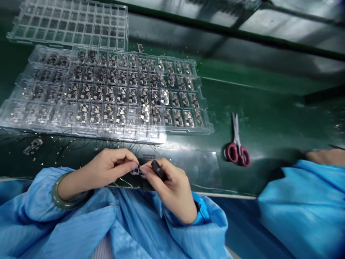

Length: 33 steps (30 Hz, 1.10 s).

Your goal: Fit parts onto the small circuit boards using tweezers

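Note:
Near the table's front edge, my left hand has thumb and forefinger pinched at a small circuit board. My right hand meets it from the other side, its fingertips at the board's right end. Tucked in the right hand is a black, stick-like tool; its working end is hidden, so its kind cannot be told. Just beyond both hands stand clear compartment trays, with small circuit boards in many of their cells.
Red-handled scissors lie to the right on the green table. Another clear compartment tray stands at the back left. Loose boards and thin wires lie at the left. A co-worker's blue sleeve is at the right.

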{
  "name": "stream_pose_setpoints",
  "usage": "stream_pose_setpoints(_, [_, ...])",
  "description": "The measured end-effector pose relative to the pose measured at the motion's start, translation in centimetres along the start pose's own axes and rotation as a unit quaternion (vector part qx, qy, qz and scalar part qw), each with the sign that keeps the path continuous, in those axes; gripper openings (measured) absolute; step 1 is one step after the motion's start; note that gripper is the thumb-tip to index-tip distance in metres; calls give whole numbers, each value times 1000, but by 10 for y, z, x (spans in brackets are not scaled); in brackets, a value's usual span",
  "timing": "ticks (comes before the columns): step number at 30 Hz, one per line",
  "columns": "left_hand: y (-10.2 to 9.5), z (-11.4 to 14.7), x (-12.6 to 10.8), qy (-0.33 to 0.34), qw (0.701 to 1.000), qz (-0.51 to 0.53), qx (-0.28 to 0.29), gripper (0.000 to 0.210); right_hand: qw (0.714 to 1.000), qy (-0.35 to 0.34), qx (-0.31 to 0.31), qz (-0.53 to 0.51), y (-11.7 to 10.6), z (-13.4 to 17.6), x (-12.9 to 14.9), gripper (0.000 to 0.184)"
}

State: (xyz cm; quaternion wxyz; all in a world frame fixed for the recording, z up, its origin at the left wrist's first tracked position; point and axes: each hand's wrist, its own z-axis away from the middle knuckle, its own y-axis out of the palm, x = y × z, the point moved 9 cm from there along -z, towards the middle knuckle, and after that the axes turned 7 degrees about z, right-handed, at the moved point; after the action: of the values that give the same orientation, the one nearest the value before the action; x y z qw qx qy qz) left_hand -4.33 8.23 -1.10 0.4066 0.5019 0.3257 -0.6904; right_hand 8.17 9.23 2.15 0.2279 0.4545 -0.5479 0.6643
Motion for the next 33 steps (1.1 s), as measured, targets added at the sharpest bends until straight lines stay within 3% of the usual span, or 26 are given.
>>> stream_pose_setpoints(6, [-9, 6, -7, 66, 996, 26, -45, 21, 1000, -7, -16, -24, -2, -6, 13, 7])
stream_pose_setpoints(11, [-15, 7, -8, 90, 986, 113, -84, 24, 998, -51, -19, -30, -6, -8, 31, 4])
stream_pose_setpoints(14, [-20, 9, -5, 127, 965, 204, -108, 24, 991, -94, -88, 20, -26, -16, 42, 8])
stream_pose_setpoints(16, [-22, 10, -4, 163, 950, 243, -106, 50, 963, -132, -214, 100, -51, -25, 48, 15])
stream_pose_setpoints(18, [-20, 9, -1, 177, 949, 243, -99, 65, 899, -194, -334, 203, -65, -31, 58, 25])
stream_pose_setpoints(19, [-19, 9, 1, 176, 950, 238, -97, 66, 871, -239, -343, 257, -59, -38, 64, 28])
stream_pose_setpoints(20, [-18, 9, 2, 173, 952, 236, -94, 65, 853, -275, -322, 305, -48, -47, 66, 28])
stream_pose_setpoints(22, [-18, 10, 3, 175, 951, 236, -99, 59, 843, -311, -214, 384, -17, -68, 60, 27])
stream_pose_setpoints(24, [-23, 14, -1, 197, 948, 216, -129, 53, 848, -310, -106, 417, 9, -77, 49, 25])
stream_pose_setpoints(26, [-30, 23, -9, 240, 940, 169, -174, 47, 861, -298, -49, 409, 20, -76, 42, 24])
stream_pose_setpoints(29, [-37, 37, -21, 309, 919, 100, -222, 43, 888, -258, -73, 373, 8, -69, 41, 26])
stream_pose_setpoints(33, [-44, 51, -39, 361, 879, -75, -303, 45, 893, -151, -189, 380, -46, -70, 27, 25])
